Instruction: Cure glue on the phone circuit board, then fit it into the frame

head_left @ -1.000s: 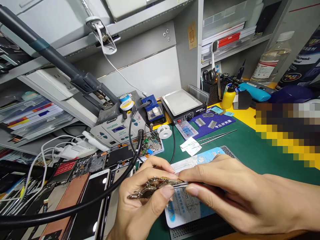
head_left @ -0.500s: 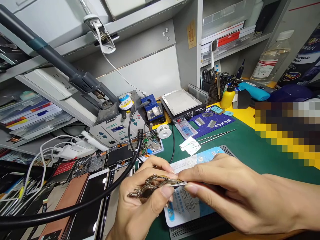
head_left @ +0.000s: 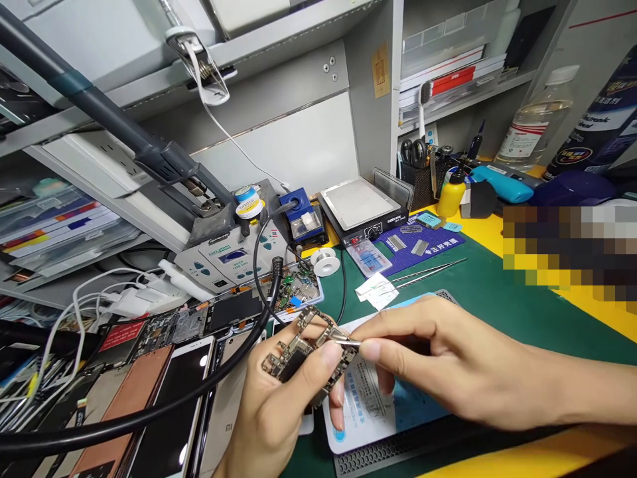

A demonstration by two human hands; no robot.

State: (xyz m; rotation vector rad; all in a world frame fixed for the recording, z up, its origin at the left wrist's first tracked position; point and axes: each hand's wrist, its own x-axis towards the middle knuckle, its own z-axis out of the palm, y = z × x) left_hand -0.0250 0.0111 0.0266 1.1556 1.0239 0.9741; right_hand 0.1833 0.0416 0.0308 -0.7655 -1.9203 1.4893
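My left hand [head_left: 283, 398] grips a bare phone logic board [head_left: 306, 345] between thumb and fingers, tilting it up. The board's edge carries many small metal shields and components, and my thumb hides part of it. My right hand [head_left: 438, 352] pinches fine metal tweezers [head_left: 348, 341], whose tips rest at the board's right edge. Below both hands lies a blue and white printed card [head_left: 365, 405] on a green mat [head_left: 497, 299].
A thick black cable [head_left: 149, 415] crosses left of my hands, above several opened phones [head_left: 174, 398]. Farther back stand a tray of circuit parts [head_left: 298, 289], a soldering station [head_left: 229, 255], a preheater plate [head_left: 355, 202] and loose tweezers [head_left: 430, 273].
The logic board has turned more upright and risen toward the far side, and both hands have moved up with it. The tweezers stay at its edge.
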